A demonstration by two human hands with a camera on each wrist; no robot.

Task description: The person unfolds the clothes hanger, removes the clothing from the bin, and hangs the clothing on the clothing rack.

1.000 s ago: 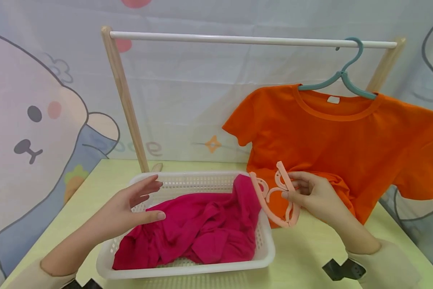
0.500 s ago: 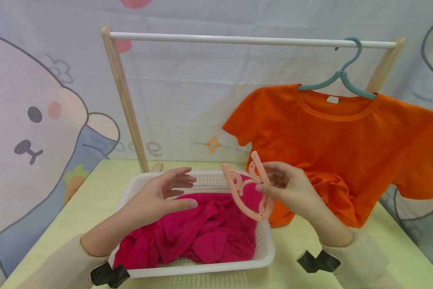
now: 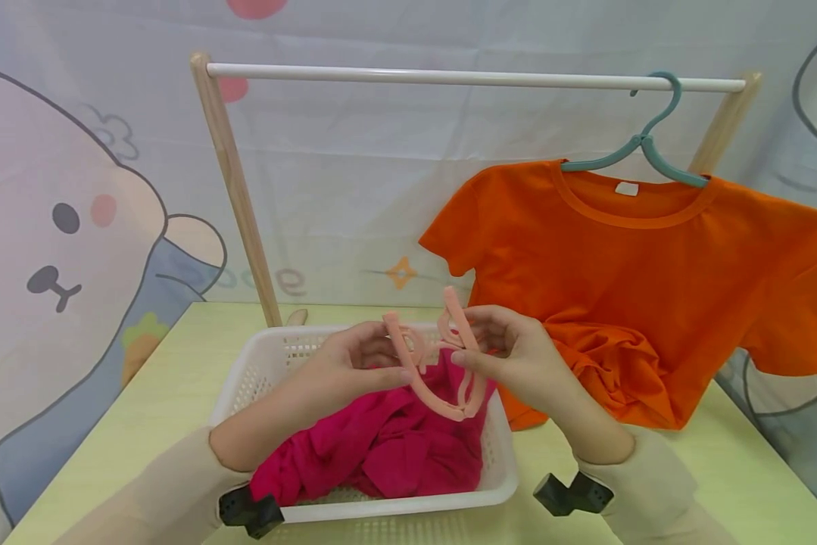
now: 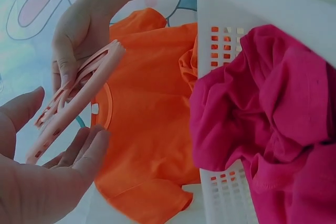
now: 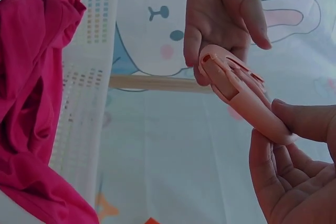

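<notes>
A folded light-pink clothes hanger (image 3: 431, 397) is held up over the white basket, its two arms pointing upward in a narrow V. My right hand (image 3: 517, 356) pinches one arm of it between thumb and fingers. At the other arm is my left hand (image 3: 350, 363), its fingers reaching around the far side; in the left wrist view the thumb (image 4: 23, 108) stands apart from the hanger (image 4: 86, 90). Whether those fingers touch it is hard to tell. Crumpled magenta cloth (image 3: 408, 454) lies in the basket (image 3: 503, 462) beneath both hands.
Behind stands a clothes rack with a white rail (image 3: 408, 76) and wooden posts (image 3: 234, 182). From the rail's right side a teal hanger (image 3: 660, 163) carries an orange T-shirt (image 3: 619, 265), whose lower part bunches on the pale yellow table (image 3: 169, 378).
My right hand has brought the pink hanger leftward, from beside the basket to above it. My left hand has moved right, up to the hanger's left arm.
</notes>
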